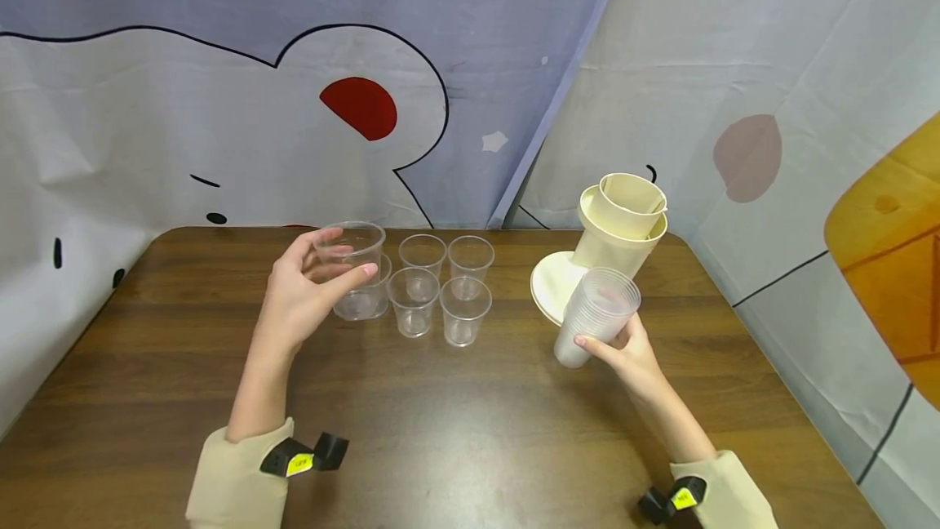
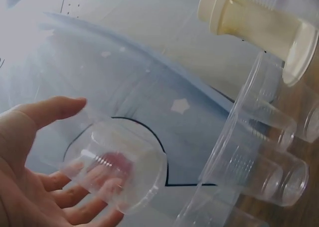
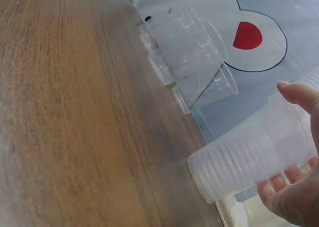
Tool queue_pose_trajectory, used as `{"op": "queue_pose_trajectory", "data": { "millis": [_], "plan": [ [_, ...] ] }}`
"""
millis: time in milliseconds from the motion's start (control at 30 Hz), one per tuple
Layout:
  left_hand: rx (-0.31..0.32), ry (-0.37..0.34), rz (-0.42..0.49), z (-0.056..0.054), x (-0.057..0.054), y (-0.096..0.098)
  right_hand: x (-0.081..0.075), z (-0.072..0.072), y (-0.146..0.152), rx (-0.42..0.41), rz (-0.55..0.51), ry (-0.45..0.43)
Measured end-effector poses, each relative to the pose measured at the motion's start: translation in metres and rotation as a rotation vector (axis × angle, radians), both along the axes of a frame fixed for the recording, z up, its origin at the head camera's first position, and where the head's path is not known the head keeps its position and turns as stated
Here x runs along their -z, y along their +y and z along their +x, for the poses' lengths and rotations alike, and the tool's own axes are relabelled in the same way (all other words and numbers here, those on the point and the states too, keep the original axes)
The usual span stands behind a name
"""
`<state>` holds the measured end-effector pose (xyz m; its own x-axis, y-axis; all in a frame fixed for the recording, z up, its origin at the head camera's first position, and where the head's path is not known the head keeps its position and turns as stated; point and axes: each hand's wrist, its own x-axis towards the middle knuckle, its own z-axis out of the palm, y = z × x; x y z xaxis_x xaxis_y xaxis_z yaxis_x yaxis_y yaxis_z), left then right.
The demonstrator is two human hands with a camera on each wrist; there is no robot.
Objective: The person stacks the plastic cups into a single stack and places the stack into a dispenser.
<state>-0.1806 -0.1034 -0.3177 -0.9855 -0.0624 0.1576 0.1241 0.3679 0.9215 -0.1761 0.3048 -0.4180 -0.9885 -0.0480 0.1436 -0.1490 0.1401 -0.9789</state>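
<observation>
My left hand (image 1: 297,288) holds a wide clear plastic cup (image 1: 367,245) between thumb and fingers, at the left of the cup group. Below it sits another wide clear cup (image 1: 361,302); whether the two touch I cannot tell. In the left wrist view the fingers show through the held cup (image 2: 144,172). On the right, my right hand (image 1: 631,357) grips a tall stack of nested clear plastic cups (image 1: 595,313), tilted, its mouth up and to the right. The right wrist view shows the cup stack (image 3: 249,147) from the side, thumb and fingers around its wider end.
Several smaller clear cups (image 1: 465,308) stand upright in two rows between the hands. Behind the right hand is a cream cylindrical stand (image 1: 613,251) with a round base. The wooden table (image 1: 441,431) ends at a printed cloth (image 1: 220,121) at the back.
</observation>
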Motion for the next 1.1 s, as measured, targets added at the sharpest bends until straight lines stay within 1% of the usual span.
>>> {"op": "queue_pose_trajectory", "data": {
  "millis": [133, 300, 633, 867, 1100],
  "plan": [
    [-0.018, 0.039, 0.034, 0.0, -0.002, 0.007, -0.001, 0.0, 0.0, 0.005, 0.004, -0.013],
    [-0.01, 0.063, 0.052, 0.0, -0.003, 0.014, 0.0, 0.0, 0.0, 0.001, 0.001, 0.0],
    [-0.008, 0.06, 0.041, 0.0, -0.006, 0.027, 0.002, -0.001, 0.001, -0.011, -0.012, 0.01],
    [0.028, 0.056, 0.058, -0.003, -0.006, 0.037, 0.001, 0.0, 0.001, -0.011, -0.013, 0.013],
    [0.053, 0.064, 0.062, -0.003, -0.007, 0.044, 0.0, 0.0, -0.001, -0.01, -0.02, 0.006]
  ]
}}
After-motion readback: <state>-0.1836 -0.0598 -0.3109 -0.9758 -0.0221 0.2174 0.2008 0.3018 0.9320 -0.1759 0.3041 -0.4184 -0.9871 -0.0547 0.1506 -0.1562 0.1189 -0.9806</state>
